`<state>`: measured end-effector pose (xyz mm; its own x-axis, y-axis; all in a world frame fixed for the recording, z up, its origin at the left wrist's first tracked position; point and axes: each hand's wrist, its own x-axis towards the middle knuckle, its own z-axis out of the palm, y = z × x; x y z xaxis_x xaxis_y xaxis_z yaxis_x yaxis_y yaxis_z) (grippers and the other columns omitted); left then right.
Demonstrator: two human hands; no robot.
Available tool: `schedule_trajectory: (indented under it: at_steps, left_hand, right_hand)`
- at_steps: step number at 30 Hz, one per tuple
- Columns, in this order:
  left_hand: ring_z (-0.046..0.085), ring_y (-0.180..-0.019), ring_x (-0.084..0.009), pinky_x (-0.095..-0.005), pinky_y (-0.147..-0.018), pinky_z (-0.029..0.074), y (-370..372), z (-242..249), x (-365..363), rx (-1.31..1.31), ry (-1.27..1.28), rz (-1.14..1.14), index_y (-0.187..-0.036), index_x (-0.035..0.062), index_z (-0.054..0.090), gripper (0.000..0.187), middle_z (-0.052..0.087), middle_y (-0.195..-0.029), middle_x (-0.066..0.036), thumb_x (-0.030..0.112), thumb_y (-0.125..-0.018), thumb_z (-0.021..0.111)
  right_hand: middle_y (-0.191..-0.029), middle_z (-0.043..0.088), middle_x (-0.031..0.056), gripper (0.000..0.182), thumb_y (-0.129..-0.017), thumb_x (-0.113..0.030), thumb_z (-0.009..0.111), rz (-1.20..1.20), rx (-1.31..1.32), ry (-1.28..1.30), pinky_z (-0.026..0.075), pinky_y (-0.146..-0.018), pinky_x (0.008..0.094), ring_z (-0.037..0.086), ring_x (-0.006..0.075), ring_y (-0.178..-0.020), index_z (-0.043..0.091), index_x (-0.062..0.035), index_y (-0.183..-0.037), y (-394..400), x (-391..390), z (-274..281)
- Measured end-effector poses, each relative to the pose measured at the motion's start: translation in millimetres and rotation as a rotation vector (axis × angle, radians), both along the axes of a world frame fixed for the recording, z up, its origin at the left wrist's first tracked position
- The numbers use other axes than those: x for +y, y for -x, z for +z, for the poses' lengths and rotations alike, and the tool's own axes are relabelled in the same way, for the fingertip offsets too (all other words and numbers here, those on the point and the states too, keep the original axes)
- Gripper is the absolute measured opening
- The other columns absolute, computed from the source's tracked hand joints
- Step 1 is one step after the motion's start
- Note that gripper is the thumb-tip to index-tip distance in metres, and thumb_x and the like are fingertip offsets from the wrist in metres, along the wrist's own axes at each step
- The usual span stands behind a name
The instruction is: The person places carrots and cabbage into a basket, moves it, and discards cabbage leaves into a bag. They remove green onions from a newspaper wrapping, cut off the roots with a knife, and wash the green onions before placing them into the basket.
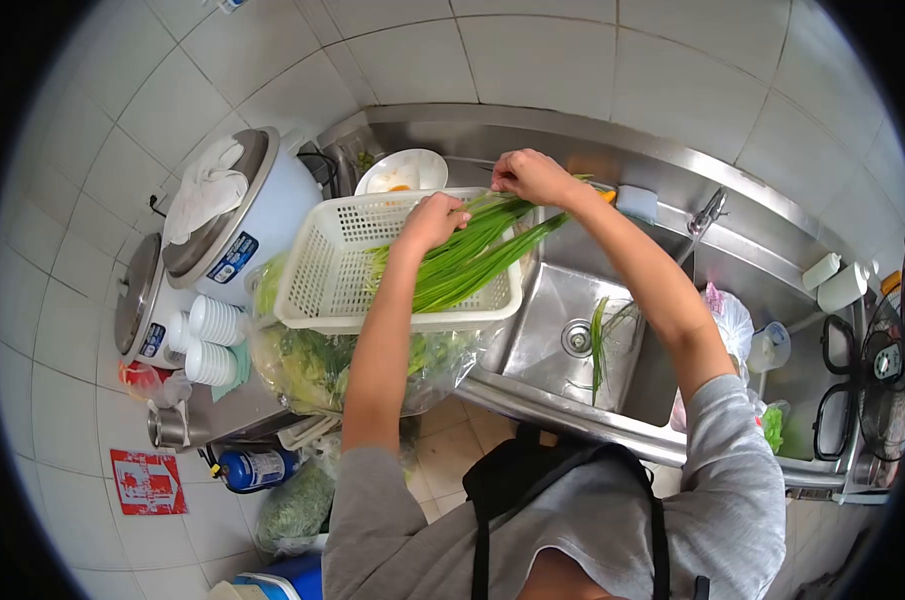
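A bunch of long green onions lies slantwise across a white perforated plastic basket, its ends reaching past the basket's right rim. My left hand is over the basket with its fingers closed on a thin green onion stalk at the top of the bunch. Close by on the right, my right hand pinches the stalk ends above the basket's back right corner. A few loose green leaves lie in the steel sink beside the drain.
Under the basket is a clear bag of leafy greens. A white bowl sits behind it. Large lidded pots and stacked white cups stand left. The faucet and a sponge are along the sink's back edge.
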<state>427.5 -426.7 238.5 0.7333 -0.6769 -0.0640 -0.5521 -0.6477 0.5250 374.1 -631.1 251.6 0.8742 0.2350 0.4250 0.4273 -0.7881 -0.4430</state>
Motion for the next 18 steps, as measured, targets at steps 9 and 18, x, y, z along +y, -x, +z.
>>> schedule_trajectory:
  at_steps: [9,18]
  left_hand:
    - [0.055,-0.068,-0.0095,-0.0236,-0.065,0.043,-6.3,6.2,1.4,0.085,0.038,-0.078,-0.087,-0.0043,0.059,0.025,0.062,-0.073,-0.005,0.020,-0.084,0.052]
    - [0.055,-0.070,-0.0075,-0.0235,-0.064,0.042,-4.6,4.8,-2.9,0.142,0.047,-0.126,-0.088,-0.0039,0.059,0.024,0.062,-0.073,-0.005,0.019,-0.084,0.052]
  right_hand:
    - [-0.080,0.060,0.0124,0.020,-0.072,-0.022,0.060,0.110,0.004,-0.214,0.044,-0.068,0.0357,0.057,0.0283,-0.077,0.061,-0.0052,-0.083,11.1,13.0,7.5]
    - [-0.074,0.061,0.0112,0.013,-0.067,-0.017,0.057,0.046,-0.062,0.218,0.047,-0.064,0.0361,0.058,0.0273,-0.073,0.062,-0.0062,-0.071,12.4,4.4,-7.1]
